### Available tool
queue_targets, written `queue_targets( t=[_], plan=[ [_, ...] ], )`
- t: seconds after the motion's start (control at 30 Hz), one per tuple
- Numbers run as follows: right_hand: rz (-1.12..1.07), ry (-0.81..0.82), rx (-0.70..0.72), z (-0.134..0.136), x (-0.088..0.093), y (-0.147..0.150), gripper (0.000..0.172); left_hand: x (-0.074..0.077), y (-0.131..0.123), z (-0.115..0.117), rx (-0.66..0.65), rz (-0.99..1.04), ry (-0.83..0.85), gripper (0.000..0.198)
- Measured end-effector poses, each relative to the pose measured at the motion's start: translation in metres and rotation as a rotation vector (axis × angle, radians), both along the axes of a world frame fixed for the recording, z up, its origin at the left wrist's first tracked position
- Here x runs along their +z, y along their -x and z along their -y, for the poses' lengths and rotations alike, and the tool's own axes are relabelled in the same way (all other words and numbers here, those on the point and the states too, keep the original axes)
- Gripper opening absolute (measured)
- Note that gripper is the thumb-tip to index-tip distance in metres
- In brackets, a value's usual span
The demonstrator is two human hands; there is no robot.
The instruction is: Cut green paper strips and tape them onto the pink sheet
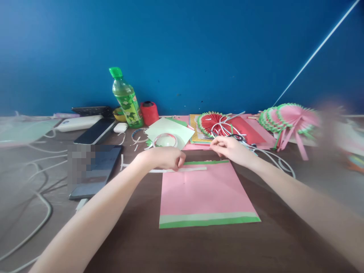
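A pink paper sheet [204, 193] with white and green bands along its near edge and a green strip at its far edge lies on the dark table [199, 250]. My left hand [165, 158] is closed in a pinch on a white paper strip [193, 169] lying across the sheet's far edge. My right hand [230, 149] rests at the sheet's far right corner, fingers curled down onto the green strip, beside a tangle of white strips [224, 129]. What the right fingers hold is hidden.
A green bottle [126, 99], a red thread spool [149, 112], a tape roll [165, 140], pale green paper [170, 130] and folded watermelon fans [287, 118] stand behind. A tablet [98, 170], a phone [95, 131] and white cables [36, 223] lie at the left.
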State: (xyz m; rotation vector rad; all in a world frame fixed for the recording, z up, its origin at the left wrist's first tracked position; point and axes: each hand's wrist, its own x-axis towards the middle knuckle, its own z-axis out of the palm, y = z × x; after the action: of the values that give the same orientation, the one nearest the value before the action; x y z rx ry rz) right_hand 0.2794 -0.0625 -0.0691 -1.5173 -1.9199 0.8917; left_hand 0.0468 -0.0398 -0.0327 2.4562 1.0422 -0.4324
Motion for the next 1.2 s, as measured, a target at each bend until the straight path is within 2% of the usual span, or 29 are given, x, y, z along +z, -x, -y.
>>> queue_targets(
  t=[0.07,0.17,0.27,0.57,0.87,1.2],
  plan=[
    [-0.027,-0.04,-0.07,-0.003,-0.001,-0.004,0.015,0.001,-0.002,0.002,0.008,0.029,-0.004,0.011],
    [-0.061,-0.063,-0.104,-0.006,-0.003,-0.007,0.014,0.0,-0.007,0.005,0.037,0.049,-0.009,0.01],
    [-0.055,-0.043,-0.104,-0.007,-0.006,-0.009,0.014,-0.002,-0.013,0.007,0.04,0.111,-0.011,0.003],
    [0.011,-0.046,-0.103,-0.005,-0.004,-0.007,0.017,-0.009,-0.019,0.008,0.002,0.216,0.007,0.007],
    [0.047,-0.009,-0.11,-0.006,-0.005,-0.007,0.018,-0.015,-0.021,0.008,-0.025,0.254,-0.005,0.008],
    [0.046,-0.017,-0.096,-0.006,-0.006,-0.008,0.019,-0.012,-0.02,0.007,-0.008,0.235,0.008,0.011]
  ],
)
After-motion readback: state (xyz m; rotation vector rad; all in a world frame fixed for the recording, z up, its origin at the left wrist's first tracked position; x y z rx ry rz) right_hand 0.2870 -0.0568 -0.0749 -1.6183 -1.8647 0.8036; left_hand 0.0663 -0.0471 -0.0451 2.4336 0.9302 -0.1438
